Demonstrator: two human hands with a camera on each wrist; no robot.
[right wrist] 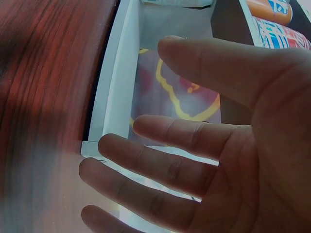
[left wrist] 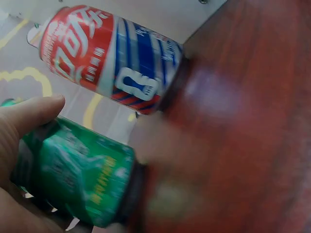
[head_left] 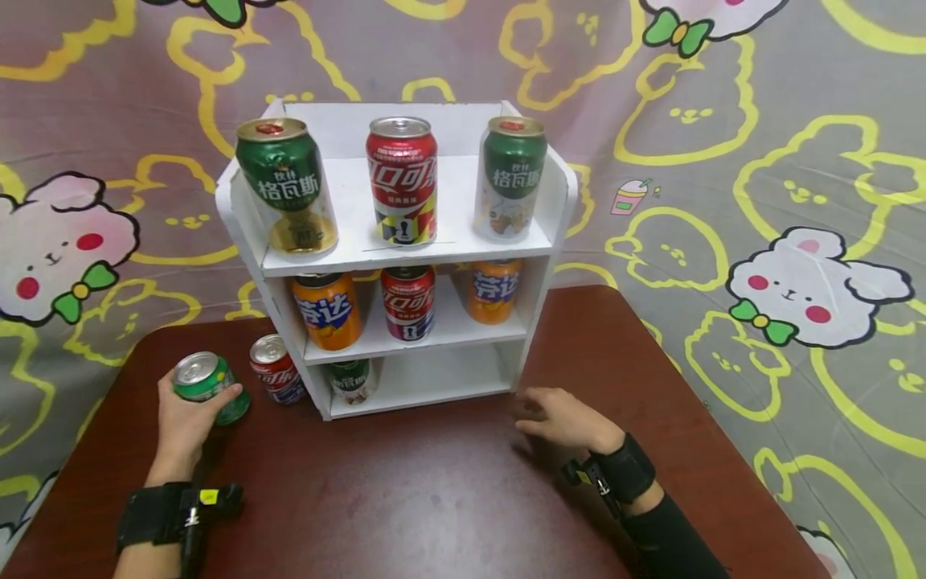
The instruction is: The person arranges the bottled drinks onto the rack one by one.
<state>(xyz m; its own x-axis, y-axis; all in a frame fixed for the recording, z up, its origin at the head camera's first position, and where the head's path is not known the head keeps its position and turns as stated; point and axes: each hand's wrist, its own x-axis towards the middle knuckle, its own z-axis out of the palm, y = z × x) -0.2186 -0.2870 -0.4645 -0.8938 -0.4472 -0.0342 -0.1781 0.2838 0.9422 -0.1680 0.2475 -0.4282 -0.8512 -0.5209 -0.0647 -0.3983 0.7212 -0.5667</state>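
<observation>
- Green soda can (head_left: 206, 386) stands on the dark red table (head_left: 434, 490), left of the white shelf unit (head_left: 405, 265); your left hand (head_left: 184, 422) wraps it from behind, apparently for an upright lift. Your right hand (head_left: 567, 418) hovers flat, fingers spread, holding nothing, before the shelf unit's bottom right corner.
- Left wrist: thumb (left wrist: 31, 111) over the green can (left wrist: 73, 179), red-and-blue can (left wrist: 112, 58) just beside.
- Right wrist: fingers (right wrist: 170, 170) splayed, empty, near the shelf unit's lowest compartment (right wrist: 121, 82).

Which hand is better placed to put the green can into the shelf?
Left. The left hand already grips the green can beside the white shelf; the right hand is open and holds nothing.
</observation>
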